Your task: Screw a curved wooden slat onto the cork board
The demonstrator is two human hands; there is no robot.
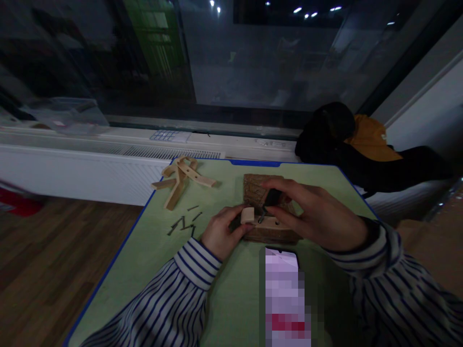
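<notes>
A brown wooden block (pixel 255 189) rests on the green table (pixel 224 294) near its far edge. A pale wooden strip with holes (pixel 265 222) lies across the block's front. My left hand (pixel 221 232) pinches the strip's left end. My right hand (pixel 311 212) is closed around a small dark tool (pixel 270 198) whose tip points down at the strip.
A pile of pale wooden strips (pixel 183 177) lies at the table's far left, with several dark screws (pixel 184 222) in front of it. A phone (pixel 284 294) lies near me. A dark bag and an orange cloth (pixel 358 140) sit at the right by the window. A radiator (pixel 83 168) runs along the left.
</notes>
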